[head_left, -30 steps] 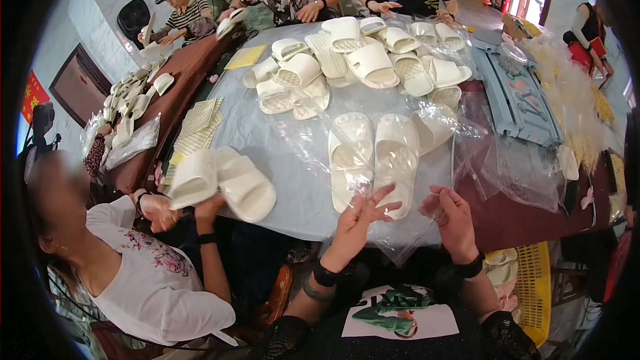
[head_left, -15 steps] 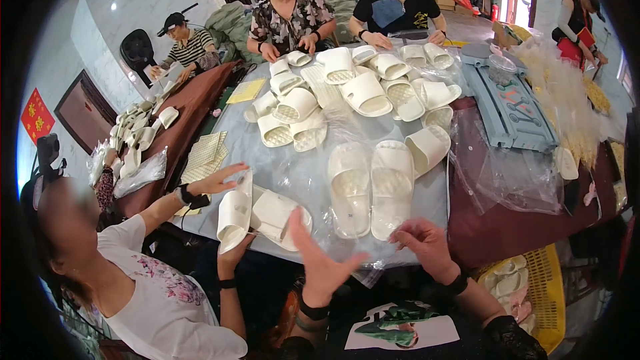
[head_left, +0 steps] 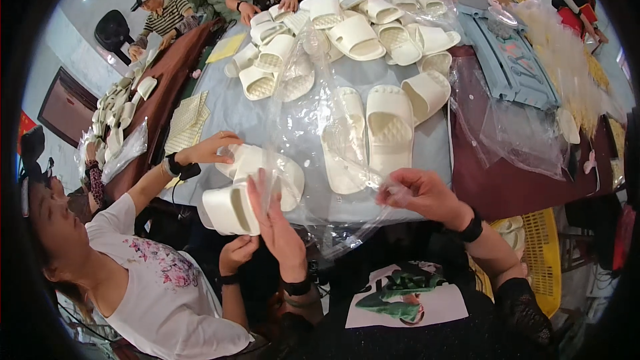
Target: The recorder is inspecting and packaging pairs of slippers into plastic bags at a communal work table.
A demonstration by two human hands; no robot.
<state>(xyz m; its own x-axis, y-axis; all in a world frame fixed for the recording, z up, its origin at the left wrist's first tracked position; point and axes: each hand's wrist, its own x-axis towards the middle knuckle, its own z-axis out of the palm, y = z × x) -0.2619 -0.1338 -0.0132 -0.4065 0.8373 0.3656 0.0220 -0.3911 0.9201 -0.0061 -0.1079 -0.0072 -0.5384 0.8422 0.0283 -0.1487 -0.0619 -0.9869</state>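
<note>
A clear plastic bag (head_left: 313, 127) spreads over the near middle of the table. My right hand (head_left: 427, 195) pinches its edge at the near right corner. My left hand (head_left: 275, 230) is raised at the bag's left side, fingers stretched upward; the bag's film reaches its fingertips. Under and behind the film, a pair of cream slippers stands side by side, a left slipper (head_left: 348, 150) and a right slipper (head_left: 390, 127), toes away from me. Close to my left hand, a co-worker's hands are at another cream slipper (head_left: 228, 209), with one more slipper (head_left: 273, 170) behind it.
Many cream slippers (head_left: 357, 37) are heaped at the far side, where two people stand. To the right lie a grey-blue plastic case (head_left: 507, 60) and more clear bags (head_left: 517, 133). A yellow basket (head_left: 543, 260) with slippers stands below the table at right. Textured yellowish sheets (head_left: 187, 120) lie left.
The view has tilted down. My left hand has moved left and the plastic bag now spreads wide between my hands. The co-worker has turned and lowered the slipper beside me.
</note>
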